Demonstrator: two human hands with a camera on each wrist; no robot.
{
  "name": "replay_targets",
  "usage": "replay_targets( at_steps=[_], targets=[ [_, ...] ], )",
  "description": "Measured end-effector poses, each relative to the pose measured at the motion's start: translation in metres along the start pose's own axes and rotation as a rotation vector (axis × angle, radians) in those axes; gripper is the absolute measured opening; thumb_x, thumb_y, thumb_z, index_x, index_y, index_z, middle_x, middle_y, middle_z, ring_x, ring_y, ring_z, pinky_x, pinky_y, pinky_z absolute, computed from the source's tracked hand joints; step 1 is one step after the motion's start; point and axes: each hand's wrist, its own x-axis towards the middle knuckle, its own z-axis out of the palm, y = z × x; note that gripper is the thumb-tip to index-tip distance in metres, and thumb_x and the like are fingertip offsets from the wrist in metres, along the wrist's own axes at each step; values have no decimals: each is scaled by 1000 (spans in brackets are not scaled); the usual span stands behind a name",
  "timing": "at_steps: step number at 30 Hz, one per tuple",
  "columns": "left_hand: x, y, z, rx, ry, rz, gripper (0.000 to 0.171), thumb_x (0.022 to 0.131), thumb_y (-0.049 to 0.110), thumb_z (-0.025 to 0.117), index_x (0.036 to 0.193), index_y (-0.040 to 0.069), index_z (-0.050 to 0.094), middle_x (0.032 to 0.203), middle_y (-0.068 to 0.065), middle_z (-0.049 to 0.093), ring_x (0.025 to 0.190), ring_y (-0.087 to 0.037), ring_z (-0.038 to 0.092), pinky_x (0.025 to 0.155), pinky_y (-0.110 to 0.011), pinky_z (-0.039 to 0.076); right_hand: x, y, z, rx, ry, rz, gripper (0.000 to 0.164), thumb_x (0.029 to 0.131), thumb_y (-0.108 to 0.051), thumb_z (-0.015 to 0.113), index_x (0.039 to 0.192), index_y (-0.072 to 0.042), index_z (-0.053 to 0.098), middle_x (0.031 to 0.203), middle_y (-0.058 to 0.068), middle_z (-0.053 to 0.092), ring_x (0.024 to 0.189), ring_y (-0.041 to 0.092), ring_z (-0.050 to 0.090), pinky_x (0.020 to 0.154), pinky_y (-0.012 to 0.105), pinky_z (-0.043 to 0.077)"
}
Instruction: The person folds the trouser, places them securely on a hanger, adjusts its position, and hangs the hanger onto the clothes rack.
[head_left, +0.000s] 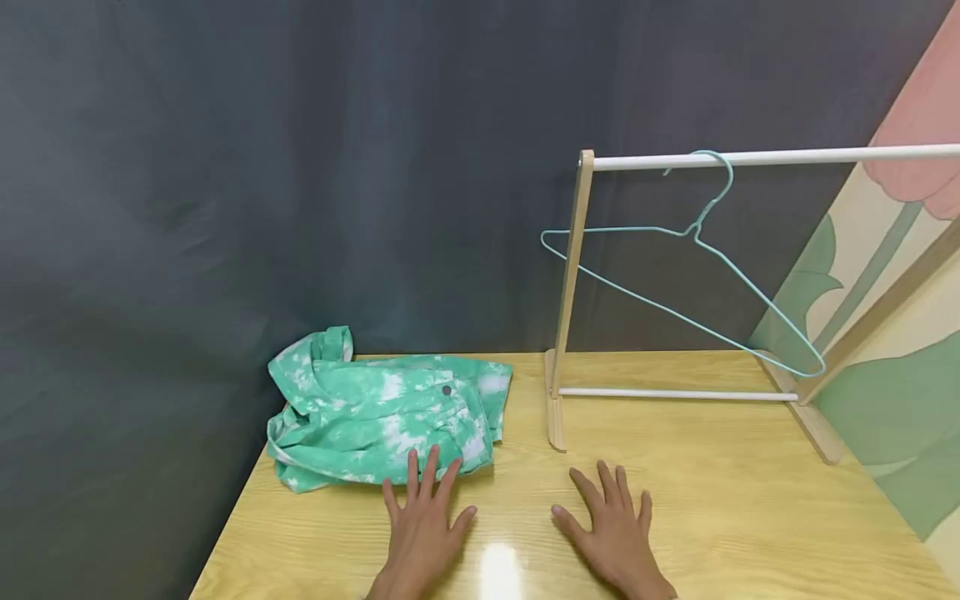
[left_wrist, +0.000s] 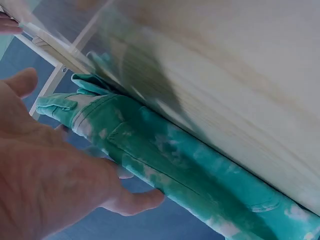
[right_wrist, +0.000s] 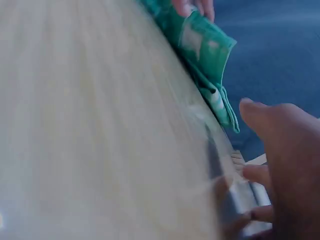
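A green-and-white tie-dye garment (head_left: 390,400) with a dark button lies folded and rumpled on the left of the wooden table (head_left: 720,533). My left hand (head_left: 423,533) is spread, palm down, its fingertips right at the garment's near edge. From the left wrist, the garment (left_wrist: 150,155) appears as a thick roll with stitched seams beyond the fingers. My right hand (head_left: 611,533) hovers low over the table to the right of the garment, fingers apart and holding nothing. A light-blue hanger (head_left: 645,292) hangs by its hook from the rack's white rail (head_left: 810,156).
The rack has a wooden upright (head_left: 572,275) with a foot (head_left: 555,408) to the right of the garment, and a white lower bar (head_left: 675,393). A dark curtain (head_left: 420,167) backs the table. At the right is a wall painted with a flower (head_left: 892,417).
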Motion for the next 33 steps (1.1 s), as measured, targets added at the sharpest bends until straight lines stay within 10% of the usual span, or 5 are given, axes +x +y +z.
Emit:
replay_targets(
  at_steps=[9,18,27,33],
  targets=[
    [4,0,-1,41,-7,25,70,90,51,67,150,24,43,165,-10,26,153,-44,14,107,-81,12,12,-18,-34,-297,-145,-176,69,92,-60,58,140,-10,54,145,35,45,131,61,43,92,82,37],
    [6,2,1,14,-41,13,68,91,50,67,150,25,43,166,-9,24,154,-42,10,109,-80,8,-6,-49,-16,-781,-79,-320,53,98,-35,59,131,6,58,146,23,51,134,35,53,102,57,50],
    [10,-1,-1,36,23,32,64,91,40,70,147,20,47,163,-12,30,153,-43,16,109,-79,13,-7,-70,5,-586,-76,-404,54,100,-45,53,139,-8,53,150,23,45,139,39,46,104,62,45],
    [13,-6,0,90,56,75,62,91,30,72,147,19,47,158,-12,39,150,-42,25,109,-77,18,1,-71,11,-391,-135,-314,54,102,-47,49,142,-11,51,148,20,49,136,42,48,104,65,43]
  ],
)
